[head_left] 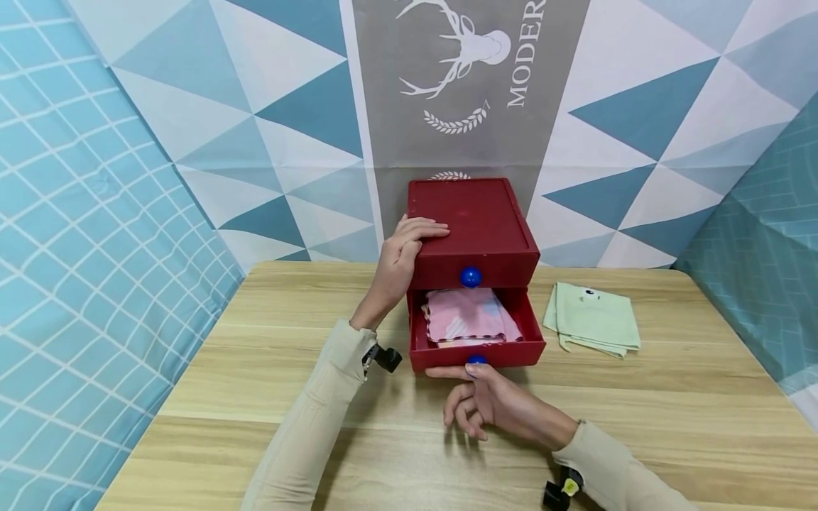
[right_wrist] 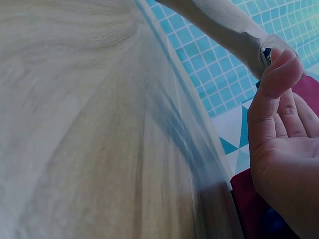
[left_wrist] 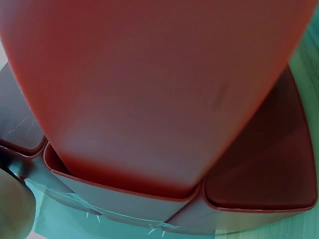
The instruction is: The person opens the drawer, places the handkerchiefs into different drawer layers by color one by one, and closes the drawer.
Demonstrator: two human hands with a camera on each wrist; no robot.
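The box under the left grip looks like smooth red plastic with a soft gloss; the knob at the right grip, shiny blue plastic. Beyond the right grip, the pink napkin and green towel are matt cloth. The surface beneath shows smooth, lightly glossy wood grain.

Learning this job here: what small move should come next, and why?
Probably the right hand should leave the lower knob for the green cloth: the lower drawer stands open, holding pink cloth, while the green cloth lies folded on the table.

Cloth in drawer, towel right of cabinet
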